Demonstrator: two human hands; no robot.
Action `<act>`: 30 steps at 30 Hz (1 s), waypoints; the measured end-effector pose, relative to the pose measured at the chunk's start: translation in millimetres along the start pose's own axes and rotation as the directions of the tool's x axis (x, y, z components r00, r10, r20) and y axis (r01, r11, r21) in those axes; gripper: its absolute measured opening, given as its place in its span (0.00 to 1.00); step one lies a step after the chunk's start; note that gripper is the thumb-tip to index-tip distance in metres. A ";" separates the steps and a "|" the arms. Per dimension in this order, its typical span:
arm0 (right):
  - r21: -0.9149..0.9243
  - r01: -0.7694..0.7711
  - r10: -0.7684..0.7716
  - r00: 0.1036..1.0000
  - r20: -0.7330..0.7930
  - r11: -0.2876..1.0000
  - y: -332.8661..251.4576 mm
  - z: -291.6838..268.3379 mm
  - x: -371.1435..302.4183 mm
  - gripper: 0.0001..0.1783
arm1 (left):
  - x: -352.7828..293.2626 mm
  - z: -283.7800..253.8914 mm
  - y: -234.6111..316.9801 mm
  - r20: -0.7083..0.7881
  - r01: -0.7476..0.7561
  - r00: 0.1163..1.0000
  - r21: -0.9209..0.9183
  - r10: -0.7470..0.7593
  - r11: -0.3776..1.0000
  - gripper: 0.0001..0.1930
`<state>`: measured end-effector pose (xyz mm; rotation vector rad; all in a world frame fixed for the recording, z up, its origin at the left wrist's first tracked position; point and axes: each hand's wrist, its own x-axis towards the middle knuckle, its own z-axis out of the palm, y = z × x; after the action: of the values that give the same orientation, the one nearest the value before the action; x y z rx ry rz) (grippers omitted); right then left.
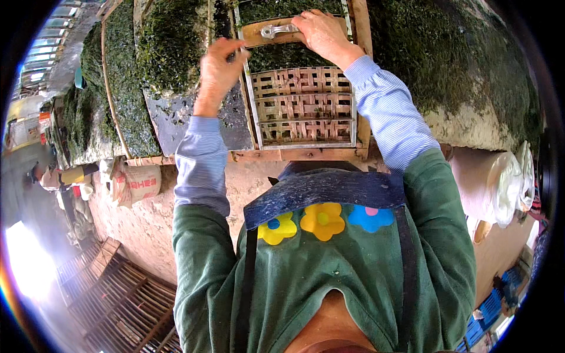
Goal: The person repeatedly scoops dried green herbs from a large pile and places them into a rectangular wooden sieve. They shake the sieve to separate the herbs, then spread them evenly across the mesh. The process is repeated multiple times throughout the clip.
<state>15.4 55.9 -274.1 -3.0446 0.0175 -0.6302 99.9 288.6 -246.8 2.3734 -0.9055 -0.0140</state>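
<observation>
My right hand [321,35] grips a wooden board [256,35] with a shiny metal handle [276,30]; its fingers bend over the board at the handle's right end. Beneath lies a light-coloured rectangular frame [306,145] over a woven slatted mat [303,97]. Dark green, wet-looking leafy matter [288,60] covers the mat's far part, around the board. Beside the frame's left edge is my left hand [220,70], slightly blurred. Its fingers are curled in and the thumb and index tips are close together; anything between them is too small to make out.
Heaps of green leafy matter [447,65] flank the frame on both sides. A dark flat panel [194,117] lies to the left. Below the wooden edge are a white sack [141,182] and a plastic-wrapped roll [488,182]. Slatted racks [135,312] stand lower left, blue crates [488,309] lower right.
</observation>
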 end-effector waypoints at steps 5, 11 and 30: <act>0.131 -0.022 -0.012 0.968 0.251 0.991 -18.8 -37.5 -22.6 0.09 | 8.9 -3.0 29.7 -0.346 -0.136 0.935 -0.162 0.073 0.977 0.14; 0.310 0.175 -0.144 0.982 -0.121 0.934 -7.8 22.1 -45.0 0.18 | 19.8 77.4 12.7 0.066 -0.432 0.895 0.369 0.441 0.823 0.30; 0.167 -0.570 0.548 0.821 0.164 0.804 121.9 14.3 -179.6 0.29 | 28.1 95.2 1.0 0.073 -0.512 0.848 0.368 0.525 0.776 0.36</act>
<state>-144.3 -62.4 -362.6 -2.6481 0.7689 -0.3829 100.8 220.8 -319.4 2.3537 -1.6464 0.4576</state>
